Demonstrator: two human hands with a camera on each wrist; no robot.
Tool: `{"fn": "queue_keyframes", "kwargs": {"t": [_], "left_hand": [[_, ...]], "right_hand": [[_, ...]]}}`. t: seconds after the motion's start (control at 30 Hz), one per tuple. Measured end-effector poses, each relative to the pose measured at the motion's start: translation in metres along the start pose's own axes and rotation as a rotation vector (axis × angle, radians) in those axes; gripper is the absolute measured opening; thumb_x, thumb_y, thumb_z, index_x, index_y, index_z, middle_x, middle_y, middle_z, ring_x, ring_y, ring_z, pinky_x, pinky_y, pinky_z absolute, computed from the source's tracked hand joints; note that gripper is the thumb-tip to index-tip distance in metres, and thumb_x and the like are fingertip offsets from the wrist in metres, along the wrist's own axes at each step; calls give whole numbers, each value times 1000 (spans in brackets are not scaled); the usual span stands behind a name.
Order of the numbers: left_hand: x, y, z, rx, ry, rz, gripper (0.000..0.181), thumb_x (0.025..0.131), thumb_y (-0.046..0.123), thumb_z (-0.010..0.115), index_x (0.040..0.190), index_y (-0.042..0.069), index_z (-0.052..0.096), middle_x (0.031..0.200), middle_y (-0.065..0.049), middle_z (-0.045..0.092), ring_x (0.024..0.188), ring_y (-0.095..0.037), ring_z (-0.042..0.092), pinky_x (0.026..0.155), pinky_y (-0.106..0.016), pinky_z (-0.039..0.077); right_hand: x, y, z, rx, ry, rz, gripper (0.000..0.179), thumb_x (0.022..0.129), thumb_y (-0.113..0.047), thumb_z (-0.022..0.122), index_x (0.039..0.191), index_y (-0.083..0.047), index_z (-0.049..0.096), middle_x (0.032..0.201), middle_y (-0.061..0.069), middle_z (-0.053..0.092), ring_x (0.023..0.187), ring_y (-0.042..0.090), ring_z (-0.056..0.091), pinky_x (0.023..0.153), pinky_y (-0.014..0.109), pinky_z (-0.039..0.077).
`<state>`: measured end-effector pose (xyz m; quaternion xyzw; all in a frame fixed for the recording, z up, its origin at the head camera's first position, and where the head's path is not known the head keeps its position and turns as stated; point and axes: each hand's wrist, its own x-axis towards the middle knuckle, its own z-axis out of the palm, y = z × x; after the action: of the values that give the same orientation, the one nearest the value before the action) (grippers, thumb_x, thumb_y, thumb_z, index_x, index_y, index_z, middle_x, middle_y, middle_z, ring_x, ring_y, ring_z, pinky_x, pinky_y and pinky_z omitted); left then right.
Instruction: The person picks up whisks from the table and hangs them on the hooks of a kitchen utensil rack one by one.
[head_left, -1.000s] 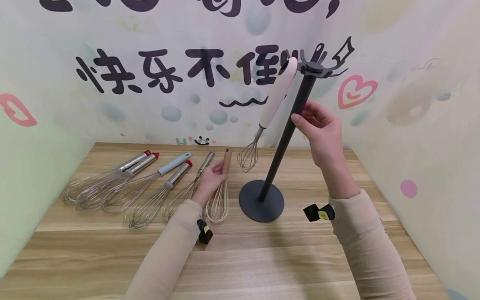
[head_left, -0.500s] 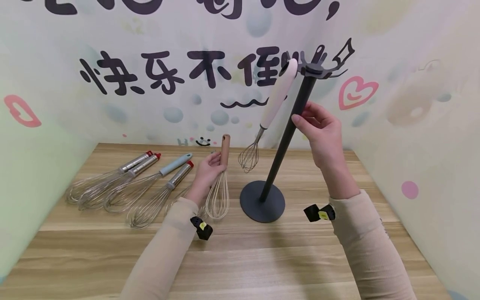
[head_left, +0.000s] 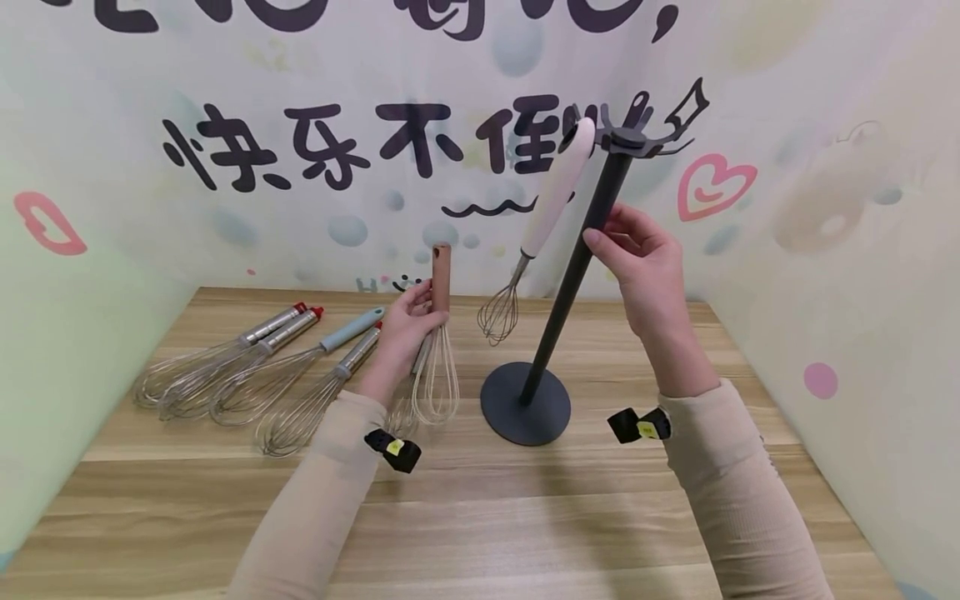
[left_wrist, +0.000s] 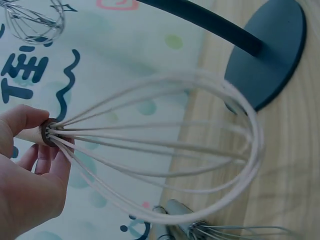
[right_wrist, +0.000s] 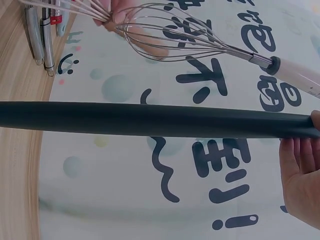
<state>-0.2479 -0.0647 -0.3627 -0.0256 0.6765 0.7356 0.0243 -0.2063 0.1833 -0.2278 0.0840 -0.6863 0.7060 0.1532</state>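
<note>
My left hand pinches a whisk with a brown handle and cream wires, upright above the table. In the left wrist view, thumb and fingers grip the lower end of the handle, and the cream wire loops point away from the hand. My right hand grips the upper pole of a dark whisk stand, whose round base rests on the table. From a hook at the top hangs a white-handled whisk, its wires downward, apart from the brown-handled one.
Left on the wooden table lie several whisks: a blue-handled one and steel-handled ones with red ends. Another steel whisk lies partly hidden behind my left hand. A printed backdrop stands behind.
My left hand has lifted the brown-handled whisk off the table, raising it and drifting slightly left. My right hand and the stand stay in place.
</note>
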Motion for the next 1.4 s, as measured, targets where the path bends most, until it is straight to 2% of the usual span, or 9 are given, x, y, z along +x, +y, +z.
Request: {"fn": "queue_keyframes", "kwargs": {"t": [0.2,0.4,0.7,0.83,1.03,1.4], "left_hand": [[-6,14,-2,-6,-11,25,61,90,2,59,146,9,36,146,-12,43,130,-25,47,107,-35,41],[-12,30,-3,17,-3,90,59,90,3,61,144,7,39,143,-13,46,125,-26,50,102,-30,43],[-27,57,-1,14,-52,167,58,90,5,62,144,8,40,142,-13,47,124,-26,51,104,-35,44],[-33,67,-2,13,-66,200,58,91,5,61,145,7,40,143,-12,46,124,-25,51,98,-28,47],[-42,80,0,-17,-73,242,58,90,2,61,144,6,41,141,-14,47,118,-20,52,88,-17,48],[-58,97,2,-48,-101,299,55,88,1,63,140,5,46,135,-12,50,111,-15,54,86,-17,50]], "right_hand": [[0,0,-1,2,-12,-8,22,86,-8,69,107,-14,67,96,-1,63,91,13,62,86,16,52],[0,0,-2,2,-38,-28,22,86,-8,68,107,-14,67,97,-2,63,91,12,62,84,14,53],[0,0,-4,14,-71,-30,21,87,-8,67,108,-14,66,99,-1,63,93,12,63,85,14,53],[1,0,-5,17,-80,-37,21,88,-6,66,107,-14,66,98,-2,65,93,12,62,84,14,53],[3,-1,-6,20,-76,-53,21,86,-5,67,105,-14,67,94,-4,67,90,13,60,81,15,54],[1,1,-2,4,-35,-85,20,85,-3,68,102,-14,68,91,-4,68,85,13,61,78,15,54]]}}
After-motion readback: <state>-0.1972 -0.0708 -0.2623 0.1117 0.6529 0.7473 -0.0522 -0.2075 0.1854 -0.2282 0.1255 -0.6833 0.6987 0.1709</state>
